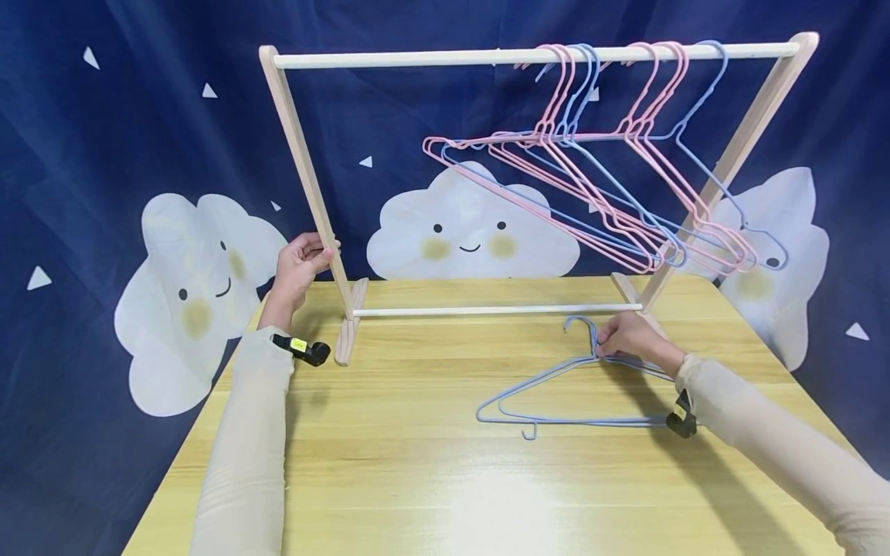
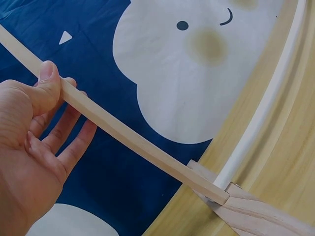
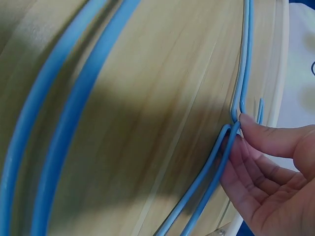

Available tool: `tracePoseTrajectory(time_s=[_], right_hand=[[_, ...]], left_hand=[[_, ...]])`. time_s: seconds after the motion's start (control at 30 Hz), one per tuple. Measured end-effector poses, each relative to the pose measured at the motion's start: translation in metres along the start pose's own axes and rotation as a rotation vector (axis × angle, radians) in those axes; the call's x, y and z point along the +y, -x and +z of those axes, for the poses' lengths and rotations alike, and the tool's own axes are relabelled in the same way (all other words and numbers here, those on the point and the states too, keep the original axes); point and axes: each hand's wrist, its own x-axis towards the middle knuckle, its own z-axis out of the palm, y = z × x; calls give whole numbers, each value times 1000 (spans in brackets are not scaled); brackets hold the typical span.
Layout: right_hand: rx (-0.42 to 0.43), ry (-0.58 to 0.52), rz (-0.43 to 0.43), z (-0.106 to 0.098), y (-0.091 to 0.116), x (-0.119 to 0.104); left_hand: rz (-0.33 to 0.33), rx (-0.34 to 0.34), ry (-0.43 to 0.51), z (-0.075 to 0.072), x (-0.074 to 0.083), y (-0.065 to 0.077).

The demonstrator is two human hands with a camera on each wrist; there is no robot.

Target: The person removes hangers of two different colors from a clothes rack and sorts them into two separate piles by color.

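My left hand (image 1: 299, 266) grips the left post (image 1: 307, 177) of a wooden clothes rack, low on its outer side. In the left wrist view, the thumb lies across the front of the post (image 2: 133, 141) with fingers behind it. Near the rack's right foot, my right hand (image 1: 631, 340) pinches blue clothes hangers (image 1: 591, 422) at the neck, just below the hooks. Two blue hangers (image 3: 66, 120) show in the right wrist view, close together. They are low over the table, one hook pointing up; whether they touch the tabletop I cannot tell.
Several pink hangers (image 1: 655, 71) and blue hangers (image 1: 705, 94) hang on the right half of the top rail (image 1: 389, 59). A white lower bar (image 1: 487, 310) joins the rack's feet on the wooden table (image 1: 389, 463). Behind hangs a dark blue cloud-patterned curtain (image 1: 389, 19).
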Motion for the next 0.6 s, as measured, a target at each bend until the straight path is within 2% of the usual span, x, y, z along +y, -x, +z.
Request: tracePoseTrajectory(time_s=[0.13, 0.4, 0.47, 0.6], right_hand=[[11, 31, 17, -4, 1, 3], [5, 10, 40, -4, 1, 4], [11, 57, -3, -3, 3, 1], [36, 258, -143, -5, 7, -16]], left_hand=[[2, -4, -2, 1, 0, 0], [5, -3, 7, 1, 1, 1], [5, -2, 3, 1, 1, 1], [0, -2, 7, 1, 2, 2]])
